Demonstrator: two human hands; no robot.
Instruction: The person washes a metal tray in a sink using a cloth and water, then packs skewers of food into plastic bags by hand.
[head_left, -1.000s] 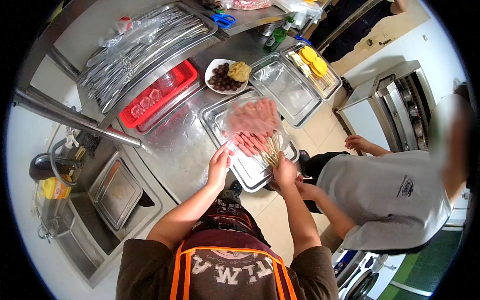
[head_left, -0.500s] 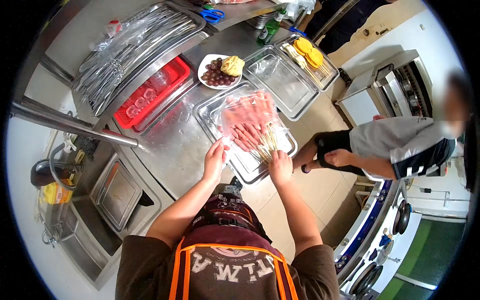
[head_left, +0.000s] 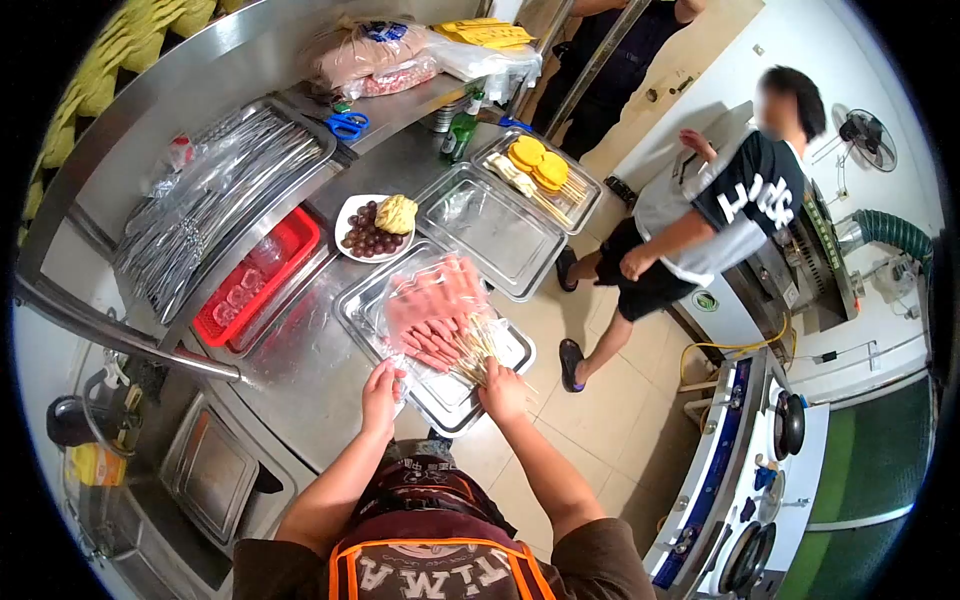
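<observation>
Pink sausages (head_left: 428, 343) on wooden skewers lie on a metal tray (head_left: 452, 405), with a clear plastic sheet (head_left: 400, 290) and more pink pieces (head_left: 450, 285) above them. My right hand (head_left: 503, 388) is closed round the stick ends of the skewers at the tray's right side. At the tray's lower left edge is my left hand (head_left: 381, 392), its fingers bent together near the edge of the plastic; what they pinch is too small to make out.
Beyond the tray are a plate of grapes (head_left: 372, 243), an empty tray (head_left: 490, 230) and a tray of yellow skewered slices (head_left: 540, 165). A red basket (head_left: 257, 277) stands left. A person (head_left: 690, 220) walks at the right; another person (head_left: 610, 75) stands behind.
The view has swung, so the tray and hands appear lower and further left. The person at the right now stands more upright and further back. Both my hands keep nearly the same places at the tray.
</observation>
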